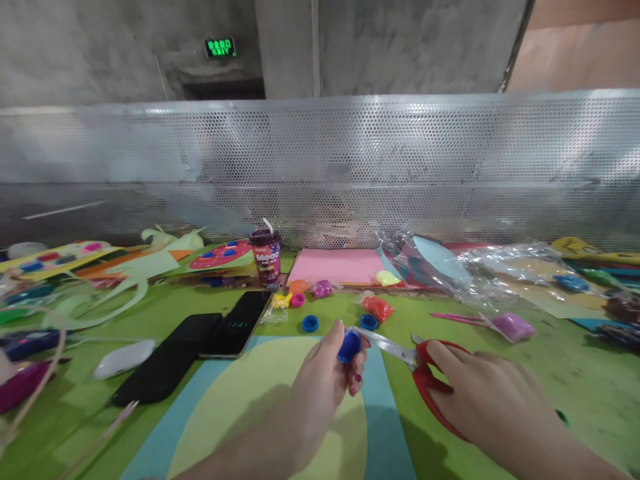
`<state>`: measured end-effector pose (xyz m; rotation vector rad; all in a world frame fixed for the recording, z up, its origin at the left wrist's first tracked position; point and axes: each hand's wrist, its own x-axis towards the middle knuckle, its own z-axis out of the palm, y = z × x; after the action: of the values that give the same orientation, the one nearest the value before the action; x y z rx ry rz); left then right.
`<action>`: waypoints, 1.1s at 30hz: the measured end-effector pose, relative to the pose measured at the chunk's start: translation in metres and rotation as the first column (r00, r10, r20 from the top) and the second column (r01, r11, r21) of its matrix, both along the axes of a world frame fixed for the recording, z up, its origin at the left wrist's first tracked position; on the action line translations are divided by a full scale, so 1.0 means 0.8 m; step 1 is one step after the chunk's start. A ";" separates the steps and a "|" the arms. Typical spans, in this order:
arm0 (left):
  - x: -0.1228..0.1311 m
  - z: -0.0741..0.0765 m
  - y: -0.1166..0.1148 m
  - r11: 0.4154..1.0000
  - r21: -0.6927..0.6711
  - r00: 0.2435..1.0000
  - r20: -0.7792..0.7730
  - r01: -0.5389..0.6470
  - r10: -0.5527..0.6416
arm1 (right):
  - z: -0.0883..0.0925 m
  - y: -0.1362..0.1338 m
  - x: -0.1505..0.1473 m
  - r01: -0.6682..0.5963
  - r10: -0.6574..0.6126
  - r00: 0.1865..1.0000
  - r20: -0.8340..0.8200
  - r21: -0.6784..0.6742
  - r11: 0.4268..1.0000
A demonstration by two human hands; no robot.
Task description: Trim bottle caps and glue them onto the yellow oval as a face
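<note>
Green table (575, 380), purple cup (267, 268) with straw (269, 225), left fingers (334, 339) pinching blue cap (349, 348), right fingers (445, 359) gripping red-handled scissors (424, 379)

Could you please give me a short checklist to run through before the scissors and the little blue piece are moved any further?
1. Left grip holding the round, hollow blue plastic piece: ok.
2. Right grip on the red-handled metal scissors: ok, fingers are at the handle.
3. Blade tip safely apart from the left fingers: cannot tell; it appears very close to them.
4. Anything inside the blue plastic piece: cannot tell.
5. Pale yellow paper circle lying on the light-blue paper sheet: ok.
6. Dark purple drink cup with white straw upright: ok.
</note>
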<state>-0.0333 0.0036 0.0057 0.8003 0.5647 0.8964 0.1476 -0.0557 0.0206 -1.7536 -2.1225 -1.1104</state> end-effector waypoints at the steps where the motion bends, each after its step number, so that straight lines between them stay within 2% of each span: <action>1: 0.000 -0.001 0.000 1.000 0.019 1.000 -0.018 -0.014 0.014 | 0.000 0.001 0.000 -0.005 0.005 1.000 -0.002 -0.005 1.000; 6: 0.001 -0.004 -0.003 0.994 0.077 0.992 -0.093 -0.073 0.080 | -0.001 0.009 0.006 -0.018 0.018 1.000 0.001 -0.041 0.999; 9: -0.001 -0.004 -0.006 0.984 0.143 0.990 -0.082 -0.103 0.115 | 0.013 0.012 0.022 -0.006 0.003 0.998 -0.070 -0.046 0.999; 11: -0.003 -0.005 -0.006 0.971 0.190 0.985 -0.068 -0.143 0.158 | 0.026 0.013 0.034 0.036 -0.035 0.989 -0.144 0.005 0.999; 13: -0.003 -0.004 -0.003 0.952 0.241 0.975 -0.072 -0.189 0.211 | 0.033 0.012 0.040 0.073 -0.066 0.995 -0.075 0.096 0.993; 16: -0.004 -0.002 0.003 0.914 0.346 0.962 -0.091 -0.212 0.257 | 0.024 0.011 0.034 -0.097 0.098 0.994 -0.058 0.017 0.995; 21: -0.010 0.002 0.003 0.877 0.460 0.962 -0.147 -0.140 0.230 | -0.001 0.015 0.023 -0.235 0.228 0.971 -0.075 -0.106 0.966; 25: -0.010 0.001 0.007 0.891 0.401 0.958 -0.096 -0.212 0.271 | 0.005 0.013 0.024 -0.427 0.404 0.901 -0.159 -0.158 0.890; 27: -0.010 0.001 0.010 0.915 0.349 0.959 -0.121 -0.202 0.258 | 0.009 0.008 0.019 -0.494 0.461 0.866 -0.193 -0.192 0.848; 30: -0.012 0.000 0.014 0.939 0.295 0.953 -0.187 -0.178 0.239 | 0.013 -0.002 0.007 -0.510 0.460 0.857 -0.232 -0.252 0.822; 33: -0.015 -0.004 0.014 0.957 0.270 0.961 -0.219 -0.108 0.170 | 0.012 -0.004 -0.001 -0.485 0.426 0.870 -0.248 -0.272 0.831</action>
<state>-0.0452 0.0146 0.0026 1.1249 0.7348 1.0232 0.1469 -0.0591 0.0306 -1.2666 -2.5260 -0.4765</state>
